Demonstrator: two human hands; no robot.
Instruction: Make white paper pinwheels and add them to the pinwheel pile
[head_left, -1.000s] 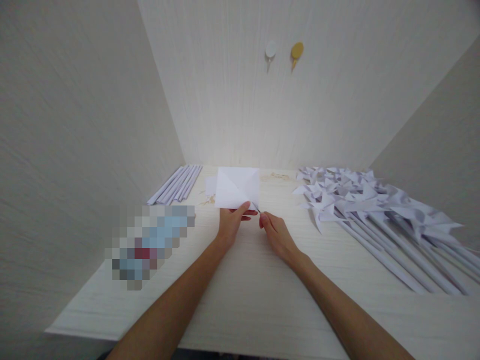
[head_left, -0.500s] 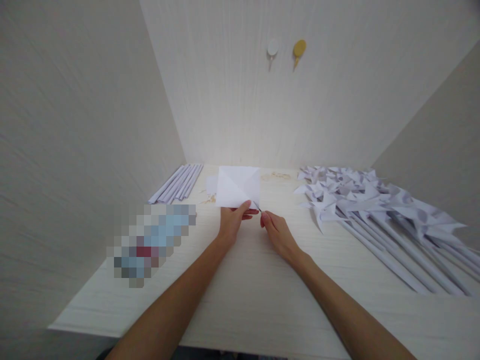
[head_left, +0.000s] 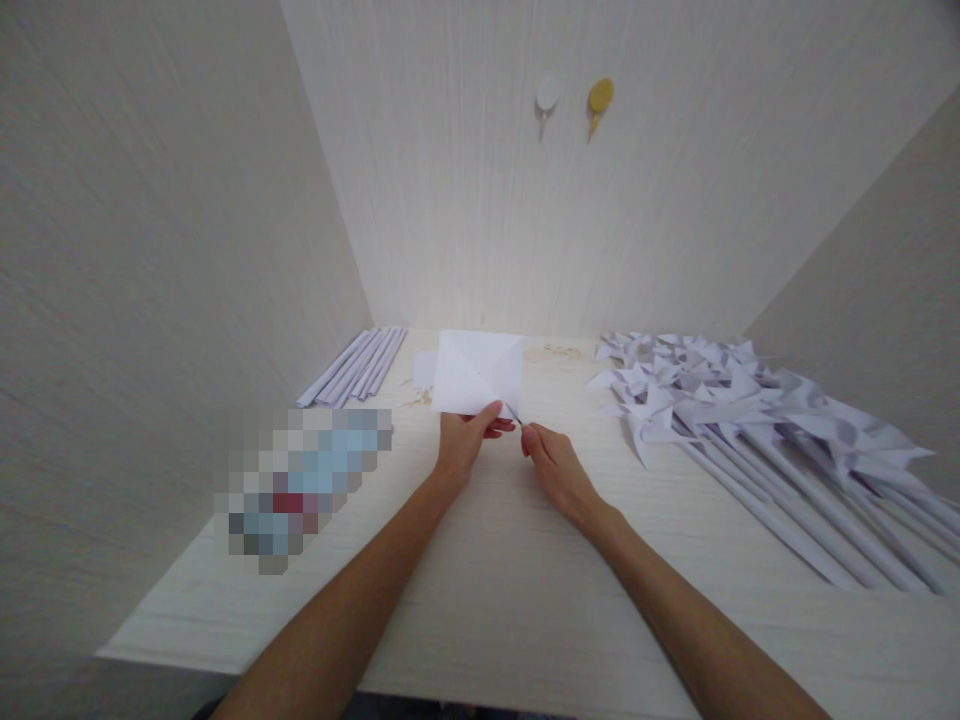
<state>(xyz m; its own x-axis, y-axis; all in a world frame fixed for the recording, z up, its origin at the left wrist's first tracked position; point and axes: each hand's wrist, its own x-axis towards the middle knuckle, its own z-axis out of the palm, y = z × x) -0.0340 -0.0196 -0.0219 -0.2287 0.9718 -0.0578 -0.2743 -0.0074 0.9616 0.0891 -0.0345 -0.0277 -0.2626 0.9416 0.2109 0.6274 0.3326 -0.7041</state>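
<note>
My left hand [head_left: 463, 440] pinches the lower edge of a square white sheet of paper [head_left: 478, 368], thumb on top and fingers beneath. Diagonal creases cross the sheet, which is held tilted up off the table. My right hand [head_left: 546, 452] is closed around what look like small scissors [head_left: 515, 413]. Only their thin dark blades show, at the sheet's lower right corner beside my left thumb; the handles are hidden in my fingers.
Several rolled paper sticks [head_left: 356, 368] lie at the back left, near a pixelated object [head_left: 315, 480]. Small flat paper [head_left: 424, 368] sits behind the sheet. Several paper pinwheels [head_left: 720, 395] on sticks are heaped right. Two hooks, white [head_left: 547, 95] and yellow [head_left: 601, 97], are on the back wall.
The sheet has shifted very slightly to the right and its angle has changed a little. Both hands stay nearly in place, with the blades still at the same corner.
</note>
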